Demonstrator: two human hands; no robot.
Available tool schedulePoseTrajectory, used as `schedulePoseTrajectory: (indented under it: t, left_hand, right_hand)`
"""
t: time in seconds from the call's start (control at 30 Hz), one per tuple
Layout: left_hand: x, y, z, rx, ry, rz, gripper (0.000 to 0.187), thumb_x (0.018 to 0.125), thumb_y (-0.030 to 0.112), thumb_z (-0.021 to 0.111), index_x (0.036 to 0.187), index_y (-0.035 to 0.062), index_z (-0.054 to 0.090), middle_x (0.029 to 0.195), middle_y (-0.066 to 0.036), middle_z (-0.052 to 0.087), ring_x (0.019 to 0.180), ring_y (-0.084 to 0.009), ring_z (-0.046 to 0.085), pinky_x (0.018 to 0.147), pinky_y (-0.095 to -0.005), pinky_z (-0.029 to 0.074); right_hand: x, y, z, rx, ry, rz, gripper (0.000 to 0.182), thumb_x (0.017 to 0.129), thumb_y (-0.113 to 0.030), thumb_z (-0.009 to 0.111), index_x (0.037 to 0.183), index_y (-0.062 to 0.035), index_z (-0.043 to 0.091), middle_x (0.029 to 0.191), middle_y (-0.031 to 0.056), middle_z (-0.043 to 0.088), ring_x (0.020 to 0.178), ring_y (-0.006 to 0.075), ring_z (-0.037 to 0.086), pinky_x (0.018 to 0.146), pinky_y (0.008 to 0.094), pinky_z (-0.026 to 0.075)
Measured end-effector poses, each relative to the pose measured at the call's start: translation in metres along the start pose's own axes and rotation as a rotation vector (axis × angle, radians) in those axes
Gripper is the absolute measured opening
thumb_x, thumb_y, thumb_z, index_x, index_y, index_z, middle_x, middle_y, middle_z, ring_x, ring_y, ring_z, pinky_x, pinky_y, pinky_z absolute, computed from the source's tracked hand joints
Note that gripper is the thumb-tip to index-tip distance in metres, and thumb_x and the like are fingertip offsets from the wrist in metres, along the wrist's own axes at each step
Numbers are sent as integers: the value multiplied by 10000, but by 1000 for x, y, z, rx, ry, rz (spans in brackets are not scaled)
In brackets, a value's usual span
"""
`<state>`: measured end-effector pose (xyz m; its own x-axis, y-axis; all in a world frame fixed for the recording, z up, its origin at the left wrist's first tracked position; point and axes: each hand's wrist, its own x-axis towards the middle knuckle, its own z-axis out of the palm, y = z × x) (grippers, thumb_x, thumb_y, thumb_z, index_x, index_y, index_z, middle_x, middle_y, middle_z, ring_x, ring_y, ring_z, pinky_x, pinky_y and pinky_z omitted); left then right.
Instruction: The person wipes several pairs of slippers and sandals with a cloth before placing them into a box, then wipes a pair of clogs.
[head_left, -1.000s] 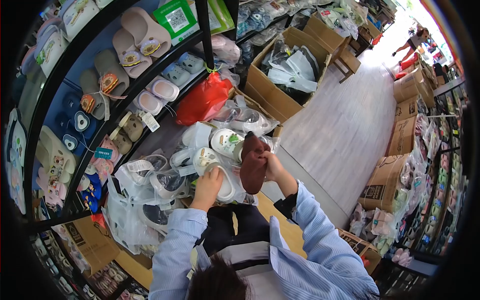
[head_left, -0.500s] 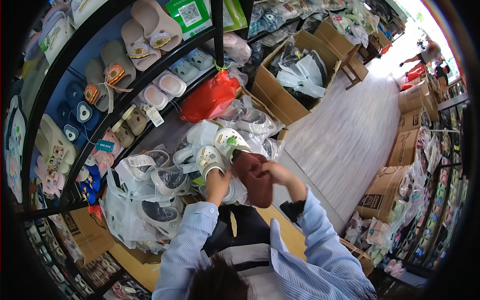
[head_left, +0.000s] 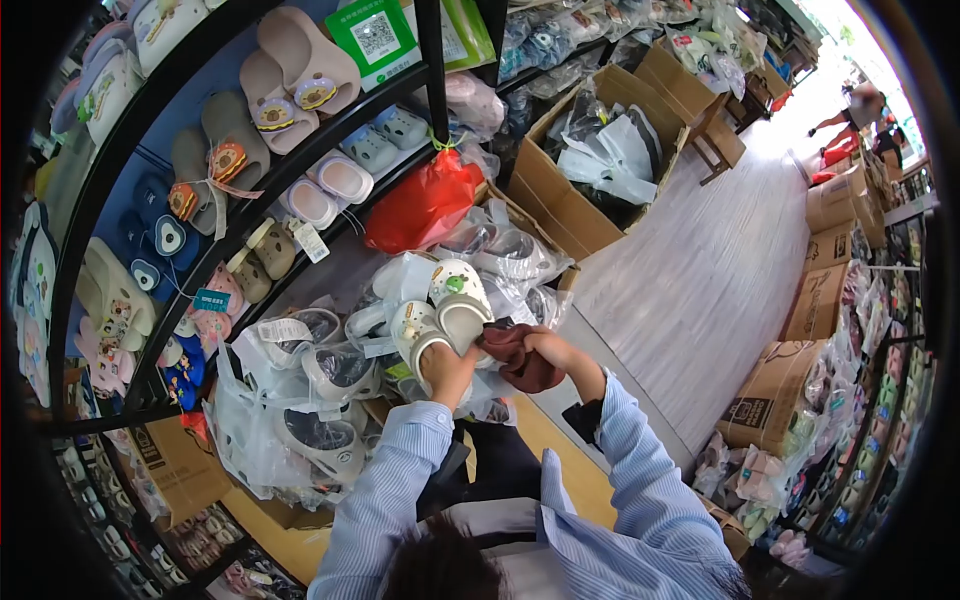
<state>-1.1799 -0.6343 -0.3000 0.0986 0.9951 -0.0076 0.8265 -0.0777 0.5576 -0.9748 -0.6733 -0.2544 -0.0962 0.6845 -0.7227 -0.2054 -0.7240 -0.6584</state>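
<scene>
A pair of white clogs [head_left: 460, 281] with small charms points away from me above the bagged shoes. My left hand [head_left: 447, 372] grips the clogs at their heel end, its fingers partly inside the left clog. In my right hand [head_left: 556, 360] is a bunched dark red cloth [head_left: 520, 362], its left end touching the heel edge of the right clog. The grey inside of that clog shows. Behind and to the left of the clogs lie grey-and-white shoes in clear plastic bags [head_left: 325, 440].
Shelves of slippers and clogs [head_left: 300, 65] curve along the left. A red plastic bag [head_left: 425, 205] hangs beside them. An open cardboard box [head_left: 560, 190] holds bagged goods. Closed boxes [head_left: 770, 390] and more shelves line the right of the aisle [head_left: 690, 260]. A person [head_left: 862, 105] is far off.
The cloth has come away from the right clog's opening and is bunched up at its heel, uncovering the inside. My left hand still holds the pair, now shifted slightly right.
</scene>
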Motion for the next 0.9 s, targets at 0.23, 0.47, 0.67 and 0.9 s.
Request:
schedulePoseTrajectory:
  t: [0.23, 0.47, 0.67, 0.9]
  left_hand:
    - [5, -1, -22, -81, -156, -42, 302, 715, 233, 673, 799, -54, 624, 807, -265, 615, 777, -435, 587, 717, -483, 455]
    - [20, 3, -74, -150, -271, 428, 265, 670, 178, 693, 795, -45, 622, 830, -245, 613, 797, -413, 580, 739, -480, 449]
    - [29, -3, -67, 185, -579, 280, 535, 743, 262, 709, 1134, -61, 536, 1132, -205, 580, 1051, -346, 552, 925, -438, 414]
    - [-16, -23, -81, 243, -384, 438, 738, 802, 214, 650, 1387, -51, 287, 1405, -220, 378, 1300, -339, 380, 1076, -415, 309]
  right_hand:
    - [-7, 22, -36, -66, -15, -83, 444, 709, -63, 458, 1128, 30, 574, 1036, 122, 626, 945, 219, 581, 866, 328, 468]
    - [-45, 25, -82, 489, 156, -214, 456, 703, -33, 439, 1139, 72, 527, 1042, 171, 627, 930, 259, 635, 851, 328, 524]
    - [-30, 31, -59, 232, 377, -361, 365, 742, -68, 451, 1050, 69, 589, 950, 87, 639, 873, 182, 577, 804, 272, 455]
    - [-32, 12, -20, 187, 248, -488, 563, 712, 27, 390, 1266, 18, 489, 1084, 136, 609, 976, 224, 581, 882, 319, 463]
